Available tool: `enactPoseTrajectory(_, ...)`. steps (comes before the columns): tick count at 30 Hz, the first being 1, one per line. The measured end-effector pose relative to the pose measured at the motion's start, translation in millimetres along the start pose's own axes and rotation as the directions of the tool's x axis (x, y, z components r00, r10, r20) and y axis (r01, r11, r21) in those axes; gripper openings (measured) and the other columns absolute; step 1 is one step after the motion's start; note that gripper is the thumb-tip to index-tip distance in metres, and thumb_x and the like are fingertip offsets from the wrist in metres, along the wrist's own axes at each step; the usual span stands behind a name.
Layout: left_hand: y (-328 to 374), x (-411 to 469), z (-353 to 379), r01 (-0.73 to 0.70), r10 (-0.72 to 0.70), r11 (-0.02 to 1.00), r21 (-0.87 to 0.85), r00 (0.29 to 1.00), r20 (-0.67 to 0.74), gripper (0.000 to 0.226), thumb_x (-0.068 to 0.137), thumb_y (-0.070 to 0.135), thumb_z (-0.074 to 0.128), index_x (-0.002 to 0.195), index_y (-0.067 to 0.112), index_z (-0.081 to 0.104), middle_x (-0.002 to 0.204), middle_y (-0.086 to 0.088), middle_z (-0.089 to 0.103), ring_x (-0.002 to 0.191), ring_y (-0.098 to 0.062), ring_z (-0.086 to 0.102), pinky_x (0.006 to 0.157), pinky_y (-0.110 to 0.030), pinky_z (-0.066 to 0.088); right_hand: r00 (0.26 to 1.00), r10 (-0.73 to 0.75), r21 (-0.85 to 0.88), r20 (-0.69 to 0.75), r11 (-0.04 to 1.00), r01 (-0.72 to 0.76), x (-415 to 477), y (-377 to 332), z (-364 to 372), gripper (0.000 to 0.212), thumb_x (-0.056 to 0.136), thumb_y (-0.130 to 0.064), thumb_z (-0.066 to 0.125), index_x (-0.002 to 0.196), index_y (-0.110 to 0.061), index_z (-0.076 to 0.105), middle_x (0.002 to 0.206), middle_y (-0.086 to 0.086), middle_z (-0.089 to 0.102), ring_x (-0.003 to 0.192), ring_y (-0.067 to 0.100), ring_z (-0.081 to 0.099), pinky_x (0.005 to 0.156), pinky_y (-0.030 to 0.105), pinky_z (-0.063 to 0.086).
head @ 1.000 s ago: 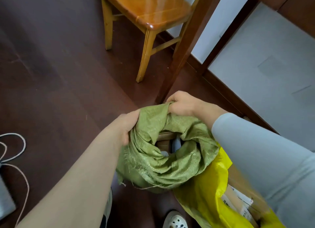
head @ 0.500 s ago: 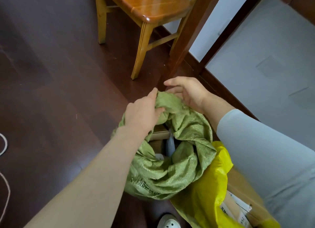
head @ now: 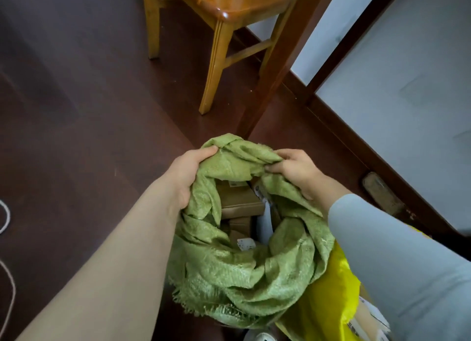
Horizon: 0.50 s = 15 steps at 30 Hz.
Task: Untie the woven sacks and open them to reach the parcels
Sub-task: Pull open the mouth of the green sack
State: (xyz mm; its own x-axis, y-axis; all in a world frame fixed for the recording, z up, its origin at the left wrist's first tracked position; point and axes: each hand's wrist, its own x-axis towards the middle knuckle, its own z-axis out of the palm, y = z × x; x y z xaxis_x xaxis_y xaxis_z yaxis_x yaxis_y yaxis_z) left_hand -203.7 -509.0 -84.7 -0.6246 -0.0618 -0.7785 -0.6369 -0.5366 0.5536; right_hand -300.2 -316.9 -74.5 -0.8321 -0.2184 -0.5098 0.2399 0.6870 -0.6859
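Observation:
A green woven sack (head: 237, 271) stands on the dark floor with its mouth open and its rim rolled outward. My left hand (head: 187, 173) grips the far left part of the rim. My right hand (head: 295, 171) pinches the far right part of the rim. Between them the cloth bunches into a peak. Inside the mouth lie brown cardboard parcels (head: 239, 200) with white labels. A yellow sack (head: 323, 305) leans against the green one at lower right, with a labelled carton (head: 367, 320) showing in it.
A wooden chair (head: 224, 16) stands just beyond the sack, and a dark table leg (head: 277, 67) comes down next to it. A white wall with a dark skirting board (head: 356, 146) runs along the right. White cord (head: 7, 251) lies on the floor at left.
Both hands shifted along the green rim toward its far side and pulled it apart. The mouth is wider now and more of the brown parcels show.

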Motion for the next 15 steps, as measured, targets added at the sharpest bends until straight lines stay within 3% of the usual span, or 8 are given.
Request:
enactPoseTrajectory(4,-2,9,-15,0.073,-0.073,0.996,-0.05,0.997,0.001,0.03,0.081,0.032,0.067,0.097,0.007,0.068,0.075,-0.009,0.071,0.059,-0.021,0.068,0.054,-0.026,0.055,0.945,0.275,0.194,0.18,0.931,-0.308,5,-1,-20,0.036,0.07,-0.012,0.073,0.103,0.002,0.066,0.087,0.019,0.07,0.073,0.032,0.069,0.077,0.042,0.057)
enactPoseTrajectory(6,-9,18,-16,0.049,0.016,0.962,0.27,0.972,-0.236,0.05,0.074,0.035,0.075,0.115,0.011,0.061,0.104,-0.012,0.069,0.087,-0.027,0.068,0.075,-0.037,0.056,0.925,0.317,0.251,0.21,0.897,-0.364,10,-1,-17,0.042,0.071,-0.017,0.07,0.108,0.002,0.063,0.094,0.02,0.07,0.078,0.034,0.07,0.078,0.046,0.056)
enactPoseTrajectory(8,-15,27,-11,0.077,0.412,0.576,0.814,0.833,-0.37,0.056,0.079,0.035,0.07,0.131,0.029,0.051,0.136,-0.009,0.05,0.124,-0.03,0.046,0.104,-0.045,0.038,0.932,0.319,0.256,0.175,0.899,-0.356,17,-4,-9,0.049,0.068,-0.023,0.07,0.111,0.0,0.062,0.099,0.021,0.07,0.085,0.036,0.07,0.084,0.053,0.054)
enactPoseTrajectory(10,-10,24,4,-0.19,0.75,0.222,0.956,0.66,-0.043,0.047,0.086,0.02,0.058,0.131,0.033,0.051,0.146,-0.007,0.039,0.136,-0.027,0.031,0.115,-0.043,0.019,0.953,0.277,0.232,0.122,0.926,-0.299,21,-13,-1,0.051,0.069,-0.03,0.071,0.11,-0.001,0.062,0.097,0.02,0.07,0.087,0.037,0.069,0.086,0.056,0.053)
enactPoseTrajectory(11,-6,22,13,-0.373,0.751,0.231,0.899,0.656,0.079,0.047,0.087,0.017,0.054,0.131,0.03,0.052,0.145,-0.004,0.042,0.137,-0.023,0.032,0.118,-0.039,0.01,0.962,0.251,0.22,0.107,0.938,-0.269,23,-19,3,0.049,0.073,-0.032,0.07,0.11,-0.001,0.062,0.096,0.02,0.07,0.087,0.037,0.069,0.086,0.056,0.052)
enactPoseTrajectory(12,-3,20,23,-0.467,0.668,0.312,0.828,0.727,0.158,0.049,0.086,0.021,0.052,0.134,0.03,0.048,0.143,0.001,0.046,0.136,-0.017,0.033,0.117,-0.036,0.0,0.969,0.228,0.21,0.099,0.947,-0.245,25,-25,7,0.046,0.076,-0.034,0.068,0.108,-0.001,0.063,0.095,0.02,0.07,0.088,0.037,0.069,0.087,0.055,0.052)
enactPoseTrajectory(13,-4,19,30,-0.456,0.534,0.376,0.807,0.818,0.214,0.056,0.083,0.031,0.05,0.138,0.031,0.041,0.14,0.005,0.049,0.136,-0.014,0.034,0.116,-0.036,-0.01,0.972,0.21,0.207,0.106,0.952,-0.228,26,-31,10,0.044,0.077,-0.034,0.067,0.105,0.0,0.064,0.094,0.02,0.071,0.088,0.036,0.069,0.088,0.055,0.052)
enactPoseTrajectory(15,-9,24,36,-0.383,0.353,0.327,0.864,0.898,0.264,0.076,0.072,0.048,0.048,0.143,0.036,0.027,0.136,0.009,0.051,0.135,-0.012,0.035,0.113,-0.041,-0.018,0.974,0.181,0.198,0.134,0.959,-0.205,25,-39,13,0.041,0.081,-0.035,0.066,0.101,0.0,0.065,0.09,0.018,0.071,0.087,0.035,0.069,0.087,0.052,0.053)
